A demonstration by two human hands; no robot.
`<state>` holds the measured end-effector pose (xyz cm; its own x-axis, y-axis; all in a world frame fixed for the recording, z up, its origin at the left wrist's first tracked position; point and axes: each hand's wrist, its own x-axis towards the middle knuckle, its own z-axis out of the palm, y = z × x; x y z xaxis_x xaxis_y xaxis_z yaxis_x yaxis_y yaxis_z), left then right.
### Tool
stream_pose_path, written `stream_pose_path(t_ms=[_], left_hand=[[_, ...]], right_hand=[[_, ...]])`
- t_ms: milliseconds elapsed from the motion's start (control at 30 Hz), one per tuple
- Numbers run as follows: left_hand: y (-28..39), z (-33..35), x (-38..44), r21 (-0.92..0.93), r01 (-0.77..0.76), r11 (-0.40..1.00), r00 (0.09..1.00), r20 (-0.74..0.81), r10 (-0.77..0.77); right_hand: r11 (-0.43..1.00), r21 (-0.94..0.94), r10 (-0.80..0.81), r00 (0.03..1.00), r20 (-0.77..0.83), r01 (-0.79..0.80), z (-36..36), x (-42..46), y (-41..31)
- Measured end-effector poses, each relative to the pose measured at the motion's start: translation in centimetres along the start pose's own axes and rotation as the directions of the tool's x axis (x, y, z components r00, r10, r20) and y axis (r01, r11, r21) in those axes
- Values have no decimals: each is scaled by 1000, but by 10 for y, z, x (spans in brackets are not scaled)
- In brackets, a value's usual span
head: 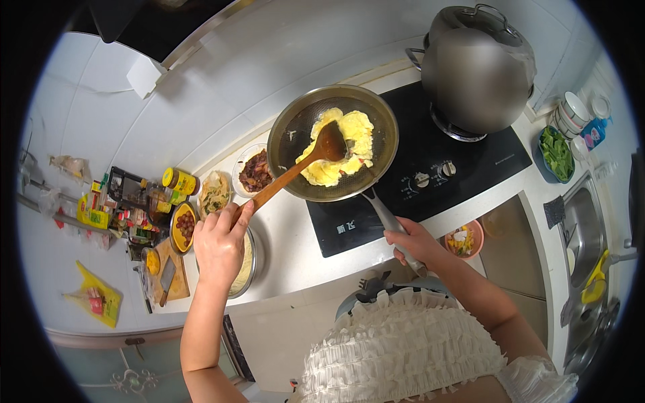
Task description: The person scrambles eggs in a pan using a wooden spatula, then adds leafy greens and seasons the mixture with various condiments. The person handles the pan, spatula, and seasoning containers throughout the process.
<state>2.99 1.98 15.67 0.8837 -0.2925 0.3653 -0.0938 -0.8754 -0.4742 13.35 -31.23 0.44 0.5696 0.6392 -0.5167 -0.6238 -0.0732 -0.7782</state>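
My left hand (220, 244) grips the handle of a wooden spatula (282, 181). The spatula's broad head rests on yellow cooked egg (359, 132) inside a frying pan (282, 128). My right hand (414, 242) is closed around the pan's grey handle (385, 214). The pan is over the left part of a black gas hob (403, 131), hiding the burner there; whether it touches the burner I cannot tell. Near the pan's left rim, a plate of dark sliced food (254, 171) stands on the white counter (289, 252).
A large lidded steel pot (473, 80) covers the right burner. Leafy greens (557, 153) fill a bowl near the sink (587, 221). To the left are a bowl of grapes (184, 226), a cleaver (168, 277) on a cutting board (179, 289), and a metal bowl (256, 264) beneath my left wrist.
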Motion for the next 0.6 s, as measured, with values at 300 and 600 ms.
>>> stream_pose_path(t_ms=[300,600], left_hand=[[-7,13,10,-1,-90,996,996,2,90],[-18,4,22,33,-99,995,995,-20,99]], right_hand=[[1000,17,2,1000,-2,-2,0,0,0],[1000,1,0,1000,7,0,0,-1,-3]])
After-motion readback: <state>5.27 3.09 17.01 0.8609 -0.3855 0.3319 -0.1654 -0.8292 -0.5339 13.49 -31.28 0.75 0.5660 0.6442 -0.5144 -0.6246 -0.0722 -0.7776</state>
